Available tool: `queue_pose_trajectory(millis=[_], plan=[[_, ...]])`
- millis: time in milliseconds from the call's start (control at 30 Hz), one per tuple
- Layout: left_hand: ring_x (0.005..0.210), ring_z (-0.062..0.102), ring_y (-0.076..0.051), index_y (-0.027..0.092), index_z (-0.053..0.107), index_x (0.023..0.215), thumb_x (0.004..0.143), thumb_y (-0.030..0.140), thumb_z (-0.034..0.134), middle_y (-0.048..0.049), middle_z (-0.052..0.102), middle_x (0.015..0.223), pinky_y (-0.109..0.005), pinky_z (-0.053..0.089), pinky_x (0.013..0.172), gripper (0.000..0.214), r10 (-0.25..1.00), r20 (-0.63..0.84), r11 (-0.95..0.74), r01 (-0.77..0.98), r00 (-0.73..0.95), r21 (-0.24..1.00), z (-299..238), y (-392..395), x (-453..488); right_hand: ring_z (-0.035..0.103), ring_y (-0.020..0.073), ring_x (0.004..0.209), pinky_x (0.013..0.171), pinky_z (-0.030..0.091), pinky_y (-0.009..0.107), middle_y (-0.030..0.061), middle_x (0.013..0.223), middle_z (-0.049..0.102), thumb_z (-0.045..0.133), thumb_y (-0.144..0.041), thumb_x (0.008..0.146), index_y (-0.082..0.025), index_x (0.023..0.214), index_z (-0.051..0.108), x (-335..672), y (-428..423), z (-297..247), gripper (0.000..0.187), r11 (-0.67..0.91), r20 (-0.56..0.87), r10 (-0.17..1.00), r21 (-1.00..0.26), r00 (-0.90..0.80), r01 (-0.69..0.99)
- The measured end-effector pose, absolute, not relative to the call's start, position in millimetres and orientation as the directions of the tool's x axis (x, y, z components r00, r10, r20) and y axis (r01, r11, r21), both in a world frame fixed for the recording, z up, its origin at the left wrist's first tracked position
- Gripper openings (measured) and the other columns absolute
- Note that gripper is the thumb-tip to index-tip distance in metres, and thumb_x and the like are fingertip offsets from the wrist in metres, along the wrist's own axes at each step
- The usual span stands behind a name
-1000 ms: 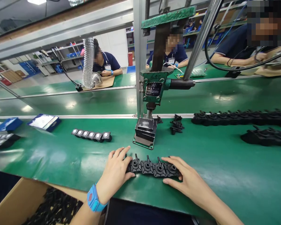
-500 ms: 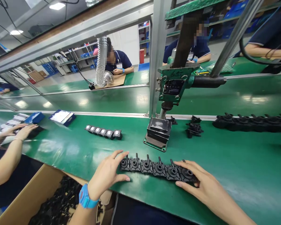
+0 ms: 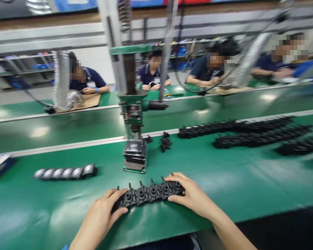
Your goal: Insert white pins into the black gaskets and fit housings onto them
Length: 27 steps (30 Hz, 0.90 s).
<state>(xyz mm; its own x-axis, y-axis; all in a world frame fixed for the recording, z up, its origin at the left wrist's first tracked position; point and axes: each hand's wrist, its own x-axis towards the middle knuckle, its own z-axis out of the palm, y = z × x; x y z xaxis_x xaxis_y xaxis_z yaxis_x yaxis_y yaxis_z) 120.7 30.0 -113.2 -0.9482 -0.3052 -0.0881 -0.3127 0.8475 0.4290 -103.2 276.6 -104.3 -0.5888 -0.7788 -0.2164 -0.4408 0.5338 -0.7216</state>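
A short row of black plastic parts [image 3: 148, 193] lies on the green belt [image 3: 224, 180] near its front edge. My left hand [image 3: 100, 217] is curled round the row's left end and my right hand [image 3: 190, 196] round its right end, pressing the parts together between them. Right behind the row stands a small green hand press [image 3: 134, 139] with a black block at its base. The picture is smeared by motion.
A row of silver-capped parts [image 3: 65, 172] lies to the left, beside a blue box [image 3: 0, 166] at the edge. Long rows of black parts [image 3: 234, 126] lie at the right. Loose black parts [image 3: 165, 141] sit by the press. Several people sit across the far belt.
The view has swung right and is now blurred. Both hands still hold the row of black parts, which now sits tilted, its right end farther from me.
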Motion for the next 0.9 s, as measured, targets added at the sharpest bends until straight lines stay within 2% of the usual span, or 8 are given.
queue_pose_trajectory(millis=[133, 333, 467, 600, 700, 767, 900], plan=[[0.095, 0.072, -0.027, 0.032, 0.059, 0.129, 0.094, 0.035, 0.050, -0.0065, 0.068, 0.116, -0.034, 0.058, 0.075, 0.036, -0.246, -0.049, 0.892, -0.246, -0.968, 0.378, -126, 61, 76, 0.046, 0.0251, 0.134, 0.092, 0.051, 0.029, 0.0070, 0.139, 0.049, 0.070, -0.044, 0.073, -0.030, 0.123, 0.064, -127, 317, -100, 0.052, 0.557, -0.186, -0.710, -0.738, -0.679, -0.381], [0.101, 0.069, -0.026, 0.028, 0.058, 0.131, 0.094, 0.034, 0.055, -0.0082, 0.067, 0.115, -0.036, 0.053, 0.090, 0.038, -0.111, -0.033, 0.914, -0.115, -0.993, 0.388, -108, 119, -7, 0.048, 0.0267, 0.130, 0.100, 0.047, 0.034, 0.0096, 0.135, 0.050, 0.073, -0.046, 0.069, -0.025, 0.120, 0.065, -175, 386, -105, 0.056, 0.570, -0.135, -0.599, -0.764, -0.790, -0.302], [0.101, 0.068, -0.028, 0.026, 0.059, 0.131, 0.091, 0.036, 0.060, -0.0092, 0.067, 0.114, -0.038, 0.052, 0.090, 0.041, 0.003, -0.053, 0.912, -0.019, -0.999, 0.411, -99, 152, -68, 0.049, 0.0259, 0.126, 0.101, 0.046, 0.036, 0.0092, 0.135, 0.050, 0.072, -0.053, 0.069, -0.024, 0.124, 0.062, -211, 431, -109, 0.063, 0.571, -0.098, -0.514, -0.781, -0.852, -0.255], [0.102, 0.067, -0.029, 0.025, 0.059, 0.130, 0.090, 0.036, 0.062, -0.0109, 0.067, 0.115, -0.041, 0.050, 0.094, 0.043, 0.063, -0.049, 0.878, 0.032, -0.997, 0.478, -97, 185, -125, 0.059, 0.0175, 0.097, 0.088, 0.052, 0.033, 0.0098, 0.138, 0.048, 0.071, -0.055, 0.070, -0.026, 0.141, 0.047, -241, 471, -114, 0.080, 0.569, -0.048, -0.377, -0.800, -0.925, -0.191], [0.106, 0.066, -0.030, 0.023, 0.057, 0.132, 0.088, 0.034, 0.065, -0.0125, 0.066, 0.118, -0.043, 0.048, 0.097, 0.046, 0.099, -0.034, 0.841, 0.065, -0.995, 0.537, -97, 211, -160, 0.057, 0.0112, 0.078, 0.084, 0.054, 0.034, 0.0132, 0.141, 0.043, 0.073, -0.056, 0.068, -0.026, 0.151, 0.030, -258, 493, -122, 0.097, 0.566, -0.002, -0.238, -0.813, -0.971, -0.137], [0.111, 0.064, -0.031, 0.022, 0.053, 0.135, 0.086, 0.033, 0.067, -0.0132, 0.066, 0.120, -0.043, 0.047, 0.099, 0.053, 0.119, -0.018, 0.822, 0.088, -0.993, 0.562, -98, 228, -180, 0.059, 0.0130, 0.082, 0.085, 0.055, 0.036, 0.0159, 0.144, 0.037, 0.074, -0.058, 0.066, -0.025, 0.153, 0.023, -267, 505, -130, 0.107, 0.550, 0.031, -0.142, -0.829, -0.989, -0.105], [0.117, 0.060, -0.034, 0.019, 0.045, 0.142, 0.080, 0.032, 0.073, -0.0159, 0.064, 0.125, -0.045, 0.046, 0.101, 0.069, 0.147, -0.002, 0.764, 0.112, -0.989, 0.636, -101, 263, -215, 0.059, 0.0252, 0.111, 0.090, 0.056, 0.038, 0.0186, 0.150, 0.025, 0.074, -0.063, 0.063, -0.026, 0.155, 0.012, -286, 522, -147, 0.117, 0.474, 0.076, 0.012, -0.878, -0.997, -0.062]])
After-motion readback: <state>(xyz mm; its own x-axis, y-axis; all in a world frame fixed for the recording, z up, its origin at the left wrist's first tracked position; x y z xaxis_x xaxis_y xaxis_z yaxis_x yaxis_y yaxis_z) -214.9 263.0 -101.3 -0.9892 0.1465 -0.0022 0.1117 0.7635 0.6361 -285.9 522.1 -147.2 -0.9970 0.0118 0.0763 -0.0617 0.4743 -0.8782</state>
